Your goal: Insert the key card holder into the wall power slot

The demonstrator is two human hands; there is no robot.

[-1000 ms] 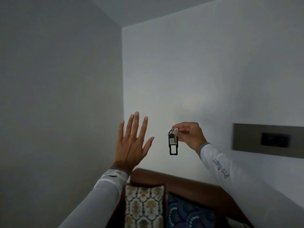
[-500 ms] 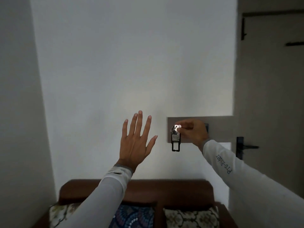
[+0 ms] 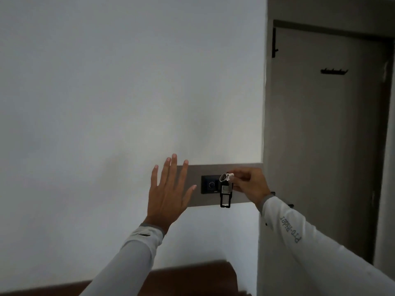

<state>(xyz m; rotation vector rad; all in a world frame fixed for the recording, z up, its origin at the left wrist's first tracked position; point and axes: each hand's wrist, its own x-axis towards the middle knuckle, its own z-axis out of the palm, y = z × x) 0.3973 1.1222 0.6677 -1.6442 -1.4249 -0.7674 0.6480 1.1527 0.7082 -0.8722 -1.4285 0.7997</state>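
Note:
My right hand point(image 3: 251, 184) pinches the metal ring at the top of a small black key card holder point(image 3: 225, 195), which hangs straight down in front of a grey wall panel point(image 3: 196, 174). A black plate with a round dial point(image 3: 210, 184) sits on that panel, just left of the hanging holder. The part of the panel behind my right hand is hidden, so the power slot itself is not visible. My left hand point(image 3: 168, 193) is raised flat with fingers spread, empty, just left of the panel's end.
A white wall point(image 3: 128, 92) fills the left and centre. To the right a closed grey door point(image 3: 320, 135) stands with a black hook rail point(image 3: 334, 70) and a handle partly hidden behind my right arm. A brown wooden headboard point(image 3: 192, 274) lies below.
The view has swung right and closer to the wall panel. My right hand with the holder now sits in front of the panel beside the black dial plate. My left hand stays raised.

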